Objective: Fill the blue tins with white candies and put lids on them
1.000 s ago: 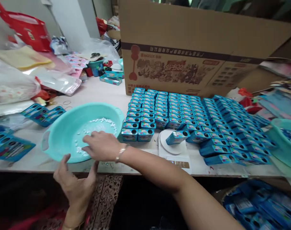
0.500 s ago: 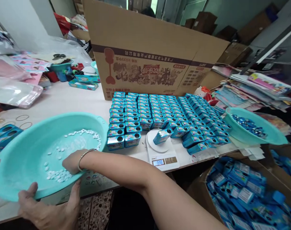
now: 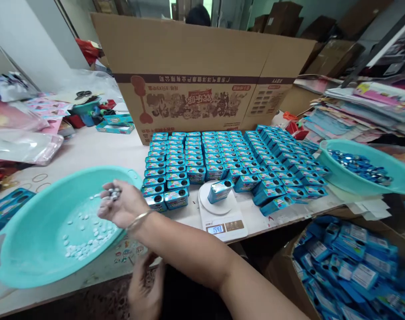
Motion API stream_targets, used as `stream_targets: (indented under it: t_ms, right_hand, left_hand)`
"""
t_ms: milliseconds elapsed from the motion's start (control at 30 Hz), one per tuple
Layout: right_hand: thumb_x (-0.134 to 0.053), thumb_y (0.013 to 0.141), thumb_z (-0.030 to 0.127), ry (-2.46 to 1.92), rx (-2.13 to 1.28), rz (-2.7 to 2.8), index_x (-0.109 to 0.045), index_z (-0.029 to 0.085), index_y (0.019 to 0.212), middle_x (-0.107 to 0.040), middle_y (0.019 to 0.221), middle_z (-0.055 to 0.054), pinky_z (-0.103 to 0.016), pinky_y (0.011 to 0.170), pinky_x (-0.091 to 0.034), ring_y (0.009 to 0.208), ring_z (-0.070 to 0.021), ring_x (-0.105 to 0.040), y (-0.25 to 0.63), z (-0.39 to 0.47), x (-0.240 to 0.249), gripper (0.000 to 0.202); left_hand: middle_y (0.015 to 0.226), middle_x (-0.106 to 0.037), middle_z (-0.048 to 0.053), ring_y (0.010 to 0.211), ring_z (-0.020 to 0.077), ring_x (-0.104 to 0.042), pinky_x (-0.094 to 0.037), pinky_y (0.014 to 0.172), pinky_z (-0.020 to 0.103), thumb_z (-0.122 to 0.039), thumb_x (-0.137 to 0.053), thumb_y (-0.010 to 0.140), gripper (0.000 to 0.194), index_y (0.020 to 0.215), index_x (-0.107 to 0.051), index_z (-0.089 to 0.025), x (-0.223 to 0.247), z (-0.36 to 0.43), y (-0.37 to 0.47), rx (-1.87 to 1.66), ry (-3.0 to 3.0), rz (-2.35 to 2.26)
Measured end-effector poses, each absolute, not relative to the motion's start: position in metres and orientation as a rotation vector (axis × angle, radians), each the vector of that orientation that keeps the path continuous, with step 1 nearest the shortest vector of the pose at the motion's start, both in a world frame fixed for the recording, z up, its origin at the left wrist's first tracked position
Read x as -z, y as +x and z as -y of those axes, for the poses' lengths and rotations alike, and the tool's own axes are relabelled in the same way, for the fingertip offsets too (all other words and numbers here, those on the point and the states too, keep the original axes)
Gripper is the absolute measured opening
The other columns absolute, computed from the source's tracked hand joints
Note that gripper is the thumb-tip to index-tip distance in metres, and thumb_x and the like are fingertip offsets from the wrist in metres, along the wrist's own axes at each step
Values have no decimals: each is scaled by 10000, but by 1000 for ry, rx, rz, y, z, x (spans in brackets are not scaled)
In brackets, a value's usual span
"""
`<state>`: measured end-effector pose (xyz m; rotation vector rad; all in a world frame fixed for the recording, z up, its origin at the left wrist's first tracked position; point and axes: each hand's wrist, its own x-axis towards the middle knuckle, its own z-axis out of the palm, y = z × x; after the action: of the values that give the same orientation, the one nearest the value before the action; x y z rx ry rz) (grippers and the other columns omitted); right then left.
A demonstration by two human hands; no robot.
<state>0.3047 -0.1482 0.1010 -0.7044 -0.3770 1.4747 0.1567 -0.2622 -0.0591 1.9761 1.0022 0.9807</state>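
Note:
Above the right side of a green basin (image 3: 29, 209), my right hand (image 3: 124, 204) is turned palm up, its fingers curled around several small white tablets. More white tablets (image 3: 89, 242) lie scattered on the basin's floor. My left hand (image 3: 145, 286), blurred, is low by the table's front edge, apart from the basin, with thumb and fingers spread and nothing visible in them. To the right, a white digital scale (image 3: 234, 215) bears one small blue box (image 3: 220, 190) with a round hole in its top; the display seems to read 154.3.
Many similar blue boxes (image 3: 219, 155) stand in rows behind the scale, before a large cardboard carton (image 3: 196, 58). A second green basin (image 3: 349, 186) with shiny blue pieces is at the right. Below it, an open carton (image 3: 289, 266) holds blue boxes. Stacked papers (image 3: 362, 106) lie far right.
My right hand has risen from the basin's floor and turned palm up with tablets in it. My left hand has let go of the basin's rim and moved right.

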Motion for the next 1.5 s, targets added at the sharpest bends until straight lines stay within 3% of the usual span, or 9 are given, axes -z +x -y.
stream_targets:
  t_ms: [100,167,267,333,500,667,967,1200,1500]
  right_hand:
    - [-462,939,258,-462,-1495,134,-423,196,733,-347,559,89,-139,383,-274,407,-54,-221,331,214,-118,219]
    - [-587,888,288,-409,-1378,114,-447,191,743,-358,607,86,-124,368,-236,425,-43,-201,353,265,-122,224]
    - [-616,872,264,-491,-1058,50,-459,194,750,-348,639,85,-102,362,-217,441,-40,-181,391,341,-114,211]
    - [-602,879,255,-554,-897,-7,-481,195,755,-345,638,80,-102,354,-236,435,-42,-213,417,386,-103,184]
    - [-595,871,205,-541,-634,-200,-488,194,783,-387,637,70,-107,365,-315,439,-40,-333,458,458,-70,139]
    - [-561,896,161,-469,-661,-265,-460,202,818,-401,639,71,-112,367,-325,432,-39,-346,465,470,-46,134]
    - [-533,911,137,-396,-772,-247,-429,213,822,-405,647,72,-121,370,-322,424,-38,-336,467,461,-30,157]
    - [-559,902,146,-394,-749,-248,-445,213,829,-394,651,73,-129,369,-336,440,-49,-344,467,467,-23,151]
    - [-518,931,152,-382,-738,-306,-448,203,821,-394,640,72,-123,354,-334,426,-44,-341,469,468,-28,141]
  left_hand:
    - [846,-703,61,739,216,-686,-595,625,325,-322,-554,859,166,935,-623,-192,42,263,213,-973,2054,-684]
    - [867,-712,69,747,205,-688,-593,617,309,-282,-521,876,165,950,-634,-187,20,260,253,-1018,2126,-504]
    - [1251,-645,125,1103,222,-636,-559,908,370,-175,-471,918,317,1206,-603,-196,-15,254,310,-1036,2348,-295]
    - [1368,-576,130,1185,220,-583,-519,985,383,-118,-454,927,398,1303,-560,-196,-32,250,338,-976,2551,-164]
    - [1144,-690,95,978,193,-614,-560,841,318,-50,-444,916,348,1163,-656,-171,-44,241,366,-751,2889,48]
    - [944,-690,72,851,174,-594,-544,770,290,-81,-457,929,280,1001,-709,-180,-51,233,367,-607,2999,102]
    - [859,-604,45,799,148,-586,-489,697,242,-214,-442,982,241,941,-676,-173,-61,225,389,-306,3036,92]
    - [909,-617,46,816,151,-604,-481,720,249,-241,-426,989,234,987,-651,-180,-69,233,403,-324,3012,-3]
    - [953,-646,66,778,168,-635,-479,659,257,-159,-437,924,276,1019,-693,-194,-85,247,431,-45,3053,245]
